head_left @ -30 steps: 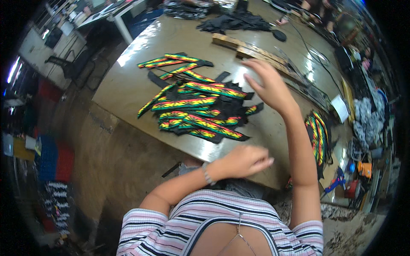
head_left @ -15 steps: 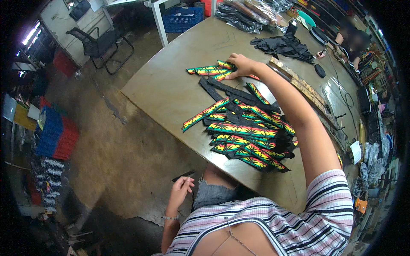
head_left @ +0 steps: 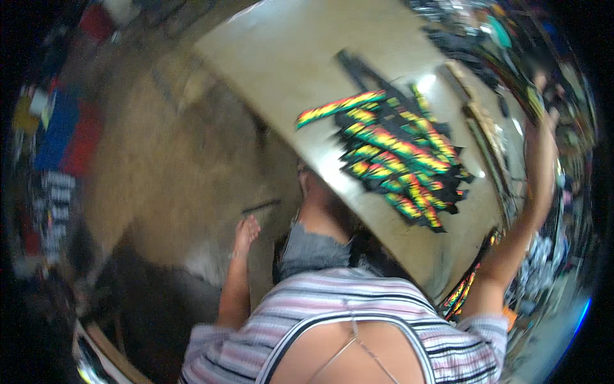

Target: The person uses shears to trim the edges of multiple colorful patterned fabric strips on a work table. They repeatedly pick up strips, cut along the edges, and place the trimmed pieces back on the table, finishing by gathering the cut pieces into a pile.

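Observation:
My right hand (head_left: 542,125) is stretched far out to the right, past the table's far side, blurred by motion. It closes round a bundle of patterned strips (head_left: 526,93), seen as green and yellow streaks. On the table lies a loose pile of straps (head_left: 400,150) in red, yellow and green with black leaf shapes, mixed with plain black ones (head_left: 361,67). My left hand (head_left: 246,229) hangs over the floor beside my knee, holding nothing, fingers loosely apart. Just beyond it a thin dark strip (head_left: 261,207) appears to lie on the floor.
The table (head_left: 268,57) has its near edge running diagonally by my legs. A long worn wooden bar (head_left: 476,118) lies beyond the pile. More patterned straps (head_left: 464,288) hang under my right arm. Blue and red crates (head_left: 57,131) stand at left. A person (head_left: 540,70) is at the far right.
My right hand has left the upper end of the pile and swung far right, carrying the small bundle of strips off its spot. My view has turned; the left hand still hangs low.

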The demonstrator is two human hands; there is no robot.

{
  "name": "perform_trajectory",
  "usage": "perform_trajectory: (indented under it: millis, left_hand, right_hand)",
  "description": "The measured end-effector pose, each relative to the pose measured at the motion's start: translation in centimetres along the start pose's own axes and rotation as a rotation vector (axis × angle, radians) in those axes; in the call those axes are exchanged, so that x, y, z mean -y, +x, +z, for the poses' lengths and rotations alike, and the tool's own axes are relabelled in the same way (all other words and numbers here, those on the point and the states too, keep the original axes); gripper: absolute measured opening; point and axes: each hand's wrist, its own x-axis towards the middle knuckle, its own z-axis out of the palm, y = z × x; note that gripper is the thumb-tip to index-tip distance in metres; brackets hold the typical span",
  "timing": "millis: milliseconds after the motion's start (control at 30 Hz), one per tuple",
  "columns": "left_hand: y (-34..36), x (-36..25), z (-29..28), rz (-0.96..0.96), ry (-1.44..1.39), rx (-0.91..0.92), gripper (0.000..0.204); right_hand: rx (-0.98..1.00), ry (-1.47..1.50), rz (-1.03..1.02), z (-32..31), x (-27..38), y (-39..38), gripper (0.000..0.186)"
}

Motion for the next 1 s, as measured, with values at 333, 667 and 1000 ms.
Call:
perform_trajectory:
  millis: [333, 667, 1000]
  left_hand:
    - [12.5, 13.2, -3.7, -0.351, -0.307, -0.497, 0.040]
    - [26.4, 7.0, -0.9, -0.219, -0.487, -0.308, 0.061]
    - [42.4, -2.5, -5.3, 0.005, -0.473, -0.427, 0.048]
  right_hand:
    - [0.768, -0.769, 0.799, -4.2, 1.0, -19.9, 0.061]
    - [0.487, 0.178, -0.363, 4.8, 33.6, -5.9, 0.046]
    - [0.455, 0.364, -0.260, 5.8, 34.8, -5.1, 0.045]
